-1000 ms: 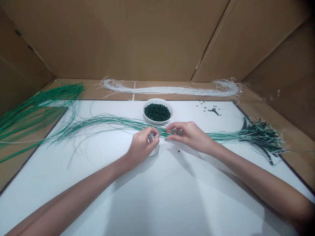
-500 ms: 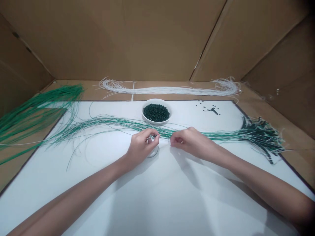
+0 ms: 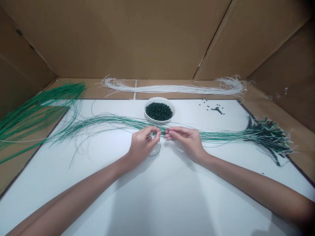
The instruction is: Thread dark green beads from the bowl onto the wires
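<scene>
My left hand (image 3: 142, 144) is pinched on a thin strand with a dark bead at its tip, just in front of the long bundle of green strands (image 3: 103, 123) that lies across the white mat (image 3: 157, 190). My right hand (image 3: 185, 139) is closed in a pinch a few centimetres to the right, fingertips pointing at the left hand's tip; what it holds is too small to name. A white bowl of dark green beads (image 3: 158, 111) stands just behind both hands.
A bundle of white strands (image 3: 172, 88) lies along the back. Loose green strands (image 3: 36, 108) fan off the left. Beaded strand ends (image 3: 268, 136) pile at the right, with scattered beads (image 3: 215, 108) behind. Cardboard walls (image 3: 137, 39) enclose the area.
My right hand closed from a loose spread into a pinch and moved left toward the left hand's fingertips. The left hand stayed in place. The camera shifted slightly.
</scene>
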### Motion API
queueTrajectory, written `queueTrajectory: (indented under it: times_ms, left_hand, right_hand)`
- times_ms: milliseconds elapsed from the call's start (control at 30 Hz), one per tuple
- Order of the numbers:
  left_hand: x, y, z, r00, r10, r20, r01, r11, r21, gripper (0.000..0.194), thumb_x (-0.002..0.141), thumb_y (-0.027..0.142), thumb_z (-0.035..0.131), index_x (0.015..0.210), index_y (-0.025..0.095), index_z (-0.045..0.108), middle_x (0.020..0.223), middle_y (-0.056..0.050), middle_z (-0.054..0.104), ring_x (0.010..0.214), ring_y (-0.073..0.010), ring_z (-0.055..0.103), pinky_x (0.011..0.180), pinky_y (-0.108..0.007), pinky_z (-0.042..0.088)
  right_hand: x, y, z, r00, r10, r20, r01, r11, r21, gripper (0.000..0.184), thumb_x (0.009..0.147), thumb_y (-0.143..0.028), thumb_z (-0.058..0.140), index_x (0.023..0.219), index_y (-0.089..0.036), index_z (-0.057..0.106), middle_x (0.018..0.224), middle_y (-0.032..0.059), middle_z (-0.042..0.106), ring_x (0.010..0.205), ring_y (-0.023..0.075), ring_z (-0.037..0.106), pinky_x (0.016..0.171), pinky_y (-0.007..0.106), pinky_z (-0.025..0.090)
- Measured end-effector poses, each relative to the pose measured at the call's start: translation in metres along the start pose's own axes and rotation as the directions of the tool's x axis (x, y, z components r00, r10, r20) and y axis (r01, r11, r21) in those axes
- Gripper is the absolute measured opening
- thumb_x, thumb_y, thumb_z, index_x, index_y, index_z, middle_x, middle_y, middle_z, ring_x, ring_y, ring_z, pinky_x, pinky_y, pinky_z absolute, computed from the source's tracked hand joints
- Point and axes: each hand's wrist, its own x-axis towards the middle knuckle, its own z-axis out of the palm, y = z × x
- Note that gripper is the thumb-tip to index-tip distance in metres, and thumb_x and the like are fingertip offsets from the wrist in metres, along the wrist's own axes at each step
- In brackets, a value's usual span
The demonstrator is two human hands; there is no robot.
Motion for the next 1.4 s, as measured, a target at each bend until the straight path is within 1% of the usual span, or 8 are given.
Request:
queueTrajectory:
  times_ms: [100, 200, 500, 767, 1100, 1400]
  left_hand:
    - [-0.0011, 0.0000, -0.0005, 1.000, 0.005, -0.025, -0.005, 1.000, -0.013, 0.004, 0.074, 0.017, 0.054, 0.072, 0.016, 0.056, 0.069, 0.002, 0.061, 0.045, -0.0034, 0.040, 0.049, -0.015, 0.037]
    - [-0.0025, -0.0015, -0.0007, 1.000, 0.005, -0.021, -0.006, 1.000, -0.025, 0.004, 0.074, 0.018, 0.053, 0.073, 0.016, 0.056, 0.069, 0.002, 0.061, 0.045, -0.0033, 0.040, 0.048, -0.015, 0.037]
    - [-0.0021, -0.0011, -0.0012, 1.000, 0.008, 0.007, -0.008, 1.000, -0.030, 0.004, 0.074, 0.019, 0.054, 0.072, 0.016, 0.057, 0.067, 0.002, 0.060, 0.046, -0.0039, 0.040, 0.050, -0.016, 0.037]
    - [-0.0021, -0.0009, -0.0016, 0.999, 0.022, 0.036, -0.021, 0.999, -0.028, 0.005, 0.074, 0.020, 0.054, 0.073, 0.016, 0.057, 0.066, 0.002, 0.061, 0.046, -0.0039, 0.040, 0.051, -0.015, 0.038]
    - [-0.0023, -0.0010, -0.0015, 1.000, 0.020, 0.015, -0.020, 1.000, 0.010, 0.004, 0.074, 0.018, 0.054, 0.073, 0.017, 0.057, 0.068, 0.002, 0.062, 0.045, -0.0042, 0.042, 0.050, -0.015, 0.039]
    - [-0.0017, -0.0012, -0.0010, 0.999, 0.020, 0.025, -0.020, 1.000, 0.017, 0.004, 0.074, 0.017, 0.054, 0.073, 0.017, 0.057, 0.067, 0.003, 0.061, 0.045, -0.0039, 0.042, 0.051, -0.015, 0.039]
  right_hand:
    - [0.0022, 0.0016, -0.0014, 1.000, -0.015, 0.003, 0.015, 0.997, 0.072, 0.019, 0.066, -0.024, 0.066, 0.082, -0.015, 0.063, 0.075, 0.0046, 0.069, 0.064, 0.0145, 0.065, 0.067, 0.031, 0.054]
    - [0.0029, 0.0029, -0.0015, 1.000, -0.018, 0.001, 0.017, 0.996, 0.093, 0.020, 0.066, -0.024, 0.066, 0.083, -0.015, 0.060, 0.073, 0.0041, 0.068, 0.062, 0.0139, 0.064, 0.064, 0.029, 0.054]
    - [0.0036, 0.0042, -0.0022, 0.999, -0.039, 0.005, 0.039, 0.997, 0.068, 0.013, 0.067, -0.023, 0.065, 0.078, -0.016, 0.064, 0.073, 0.0038, 0.068, 0.061, 0.0126, 0.063, 0.062, 0.027, 0.052]
    - [0.0036, 0.0041, -0.0025, 0.999, -0.043, 0.002, 0.043, 0.997, 0.062, 0.012, 0.067, -0.023, 0.066, 0.077, -0.016, 0.065, 0.074, 0.0032, 0.067, 0.061, 0.0119, 0.062, 0.060, 0.026, 0.052]
    - [0.0026, 0.0025, -0.0017, 0.999, -0.031, -0.016, 0.032, 0.999, 0.044, 0.011, 0.067, -0.024, 0.066, 0.075, -0.016, 0.065, 0.067, 0.0021, 0.066, 0.058, 0.0111, 0.061, 0.059, 0.026, 0.051]
    - [0.0030, 0.0040, -0.0028, 0.999, -0.040, -0.012, 0.040, 0.998, 0.042, 0.012, 0.067, -0.025, 0.065, 0.077, -0.017, 0.065, 0.070, 0.0024, 0.066, 0.059, 0.0113, 0.060, 0.059, 0.026, 0.050]
